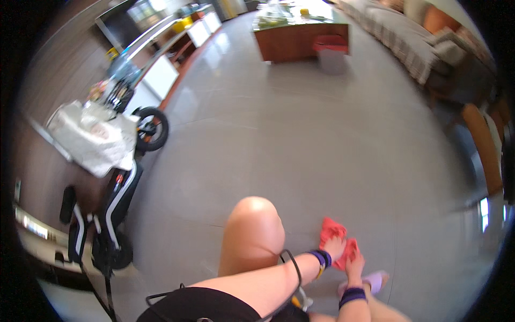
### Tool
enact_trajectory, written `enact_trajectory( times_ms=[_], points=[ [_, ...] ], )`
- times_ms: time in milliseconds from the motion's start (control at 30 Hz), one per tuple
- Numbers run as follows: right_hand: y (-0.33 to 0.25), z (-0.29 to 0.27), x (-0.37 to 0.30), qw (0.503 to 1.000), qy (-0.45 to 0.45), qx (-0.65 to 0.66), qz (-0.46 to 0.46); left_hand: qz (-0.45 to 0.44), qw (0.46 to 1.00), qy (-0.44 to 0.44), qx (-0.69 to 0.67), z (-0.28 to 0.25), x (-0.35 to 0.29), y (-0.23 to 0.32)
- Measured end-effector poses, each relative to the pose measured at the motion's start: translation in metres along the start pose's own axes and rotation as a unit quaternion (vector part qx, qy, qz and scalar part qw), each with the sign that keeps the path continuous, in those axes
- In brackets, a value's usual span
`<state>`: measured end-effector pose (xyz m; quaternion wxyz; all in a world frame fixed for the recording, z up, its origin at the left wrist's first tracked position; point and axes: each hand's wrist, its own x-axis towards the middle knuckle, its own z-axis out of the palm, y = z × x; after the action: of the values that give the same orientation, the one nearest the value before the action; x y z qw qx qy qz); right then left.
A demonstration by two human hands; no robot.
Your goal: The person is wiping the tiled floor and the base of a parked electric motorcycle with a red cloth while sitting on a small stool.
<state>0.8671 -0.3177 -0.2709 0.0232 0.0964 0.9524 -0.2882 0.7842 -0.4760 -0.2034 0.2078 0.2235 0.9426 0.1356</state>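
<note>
From the head camera I look down past my bent knee [253, 228] at the grey tiled floor [300, 145]. Both my hands press a red cloth [337, 240] against the tiles just beside my slippered foot [370, 281]. My left hand [336, 246] lies on its middle, my right hand [355, 262] on its near edge; whether my fingers are spread or pinching I cannot tell, as they blur into the cloth. A parked scooter [115, 204] stands well apart at left, half covered by a white sheet [91, 137].

Scooter [115, 198], wooden table [300, 37], sofa [407, 43]
</note>
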Motion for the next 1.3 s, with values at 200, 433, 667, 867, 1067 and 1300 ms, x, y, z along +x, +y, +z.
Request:
enact_trajectory(
  times_ms=[200,433,667,867,1067,1300],
  points=[
    [-0.008,0.019,-0.007,0.991,-0.022,-0.109,-0.068,0.0,0.999,-0.017,-0.031,0.026,0.003,-0.026],
    [-0.012,0.044,-0.002,0.964,-0.144,-0.224,0.02,0.076,0.994,-0.019,-0.075,0.056,0.04,-0.077],
    [-0.025,0.086,0.096,0.96,0.044,-0.276,0.005,0.221,0.975,0.029,0.001,0.015,0.167,-0.139],
    [-0.09,0.106,0.243,0.963,0.097,-0.249,-0.033,0.135,0.988,0.066,-0.044,-0.06,0.247,-0.236],
    [-0.164,0.129,0.275,0.978,-0.012,-0.174,-0.111,-0.073,0.986,0.148,-0.002,-0.078,0.186,-0.303],
    [-0.164,0.158,0.126,0.96,-0.082,-0.176,-0.201,-0.29,0.951,0.089,0.057,0.009,0.041,-0.234]
  ],
)
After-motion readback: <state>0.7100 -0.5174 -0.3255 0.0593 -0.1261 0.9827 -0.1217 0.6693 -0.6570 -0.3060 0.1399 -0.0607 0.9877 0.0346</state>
